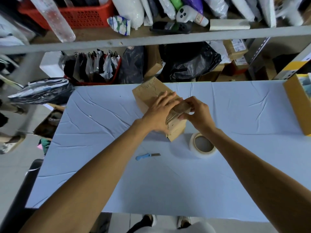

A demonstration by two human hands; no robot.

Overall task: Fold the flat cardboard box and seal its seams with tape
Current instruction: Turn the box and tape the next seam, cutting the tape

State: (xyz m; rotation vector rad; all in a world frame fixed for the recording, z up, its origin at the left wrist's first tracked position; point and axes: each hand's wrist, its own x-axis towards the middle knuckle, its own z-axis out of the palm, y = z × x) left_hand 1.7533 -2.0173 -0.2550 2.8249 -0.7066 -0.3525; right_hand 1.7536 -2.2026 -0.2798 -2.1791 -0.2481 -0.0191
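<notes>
Now, left hand (158, 112) flat, pressing box (148, 91) — right hand (199, 114) curled, pinching its flap (182, 107)

You worked in packing stockroom: metal shelving (151, 39) crammed with bagged goods (188, 64), red basket (80, 15), labelled parcels (235, 49); your cloth-covered surface (101, 132) carried tape roll (191, 146), blue cutter (143, 156).

Flat left grip (159, 113) just beside tightly curled right grip (197, 112).
</notes>
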